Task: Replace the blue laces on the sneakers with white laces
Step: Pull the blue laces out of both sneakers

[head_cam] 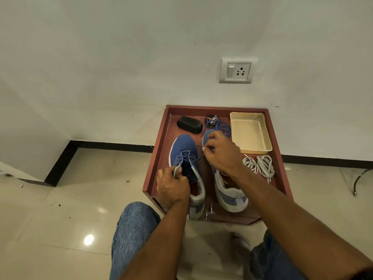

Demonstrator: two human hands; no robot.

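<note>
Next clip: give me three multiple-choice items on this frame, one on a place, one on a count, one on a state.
1. The white laces lie:
A. in the cream tray
B. right of the sneakers
C. on the floor

2. White lace bundles?
A. one
B. two
C. four

3. The left sneaker is:
A. still blue-laced
B. white-laced
C. laceless

Key: 1 B, on the cabinet top in front of the cream tray; 2 B, two coils side by side; 3 A, the right hand pinches its blue lace while the left hand grips the collar.
</note>
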